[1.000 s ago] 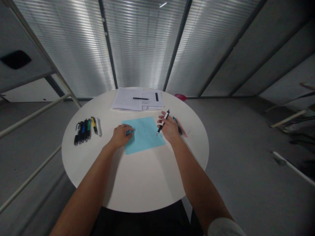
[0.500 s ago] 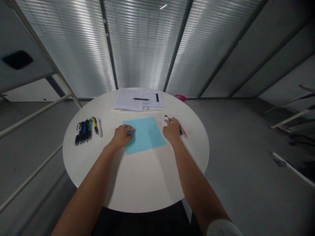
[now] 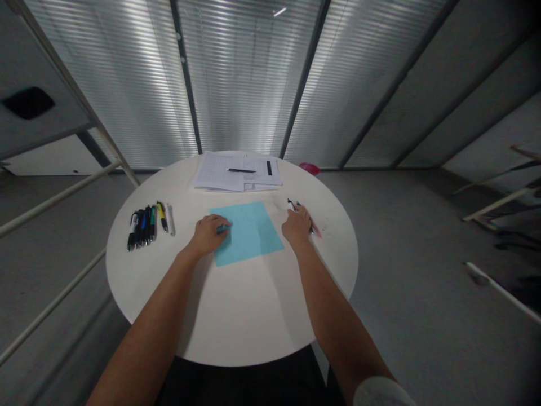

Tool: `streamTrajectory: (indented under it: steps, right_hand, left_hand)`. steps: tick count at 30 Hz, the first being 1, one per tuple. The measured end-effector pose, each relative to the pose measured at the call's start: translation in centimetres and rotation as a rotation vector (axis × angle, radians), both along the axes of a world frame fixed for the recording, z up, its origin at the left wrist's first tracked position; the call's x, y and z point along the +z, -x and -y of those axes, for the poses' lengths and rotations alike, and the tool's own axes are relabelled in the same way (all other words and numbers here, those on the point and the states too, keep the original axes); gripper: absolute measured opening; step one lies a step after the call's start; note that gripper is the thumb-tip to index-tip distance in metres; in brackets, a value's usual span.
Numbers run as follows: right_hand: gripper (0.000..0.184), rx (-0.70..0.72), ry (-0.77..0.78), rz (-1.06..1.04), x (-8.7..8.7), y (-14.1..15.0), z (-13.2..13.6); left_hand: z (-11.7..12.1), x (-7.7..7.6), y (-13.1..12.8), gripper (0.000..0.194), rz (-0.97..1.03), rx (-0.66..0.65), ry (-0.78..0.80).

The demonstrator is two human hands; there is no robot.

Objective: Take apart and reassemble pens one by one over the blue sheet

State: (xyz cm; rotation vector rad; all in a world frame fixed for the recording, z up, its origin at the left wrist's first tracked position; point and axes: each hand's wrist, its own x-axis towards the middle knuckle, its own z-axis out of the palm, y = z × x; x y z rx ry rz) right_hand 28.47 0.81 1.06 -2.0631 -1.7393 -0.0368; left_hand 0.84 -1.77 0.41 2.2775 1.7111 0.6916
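A sheet of light blue paper (image 3: 253, 231) lies flat between my hands. Over its left edge rests my left hand (image 3: 208, 234), its fingers closed around a small teal object (image 3: 223, 228) whose kind I cannot make out. To the right of the sheet, my right hand (image 3: 297, 224) is closed on a pen (image 3: 291, 204), and the white and black end of the pen sticks out past the fingers. Beside that hand lies something pink and slim (image 3: 316, 228), with dark pieces next to it, partly hidden by the hand.
On the left of the round white table (image 3: 245, 316), several pens (image 3: 143, 225) lie in a row, a yellow one (image 3: 162, 217) and a white one (image 3: 169, 219) at its right end. At the back are stacked papers (image 3: 220, 172) with a black pen (image 3: 242, 170) on top.
My right hand has moved slightly right with the pen, away from the blue sheet. My left hand has stayed in place on the sheet.
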Motion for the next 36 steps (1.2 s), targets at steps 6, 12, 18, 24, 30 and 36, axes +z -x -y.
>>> streamTrajectory:
  steps: [6, 12, 18, 24, 30, 36]
  right_hand:
    - [0.035, -0.063, -0.003, 0.03, 0.1, 0.0, 0.1]
    - [0.033, -0.097, 0.005, 0.017, 0.2, 0.0, 0.2]
    - [0.034, -0.131, 0.021, 0.033, 0.9, 0.1, 0.4]
    - [0.032, -0.177, 0.052, 0.021, 1.1, -0.1, 0.5]
    - [0.032, -0.189, 0.054, 0.021, 1.0, -0.7, 0.4]
    - [0.031, -0.203, 0.016, 0.032, 0.5, -1.5, 0.0]
  left_hand:
    - [0.0, 0.1, 0.0, 0.028, -0.009, 0.001, 0.014]
    - [0.0, 0.1, 0.0, 0.028, -0.009, 0.003, 0.015]
    - [0.0, 0.0, 0.0, 0.028, -0.003, -0.002, 0.013]
    - [0.0, 0.0, 0.0, 0.027, 0.001, -0.006, -0.003]
    - [-0.1, -0.1, 0.1, 0.027, 0.003, -0.003, -0.006]
    - [-0.2, -0.2, 0.1, 0.027, 0.003, 0.008, 0.007]
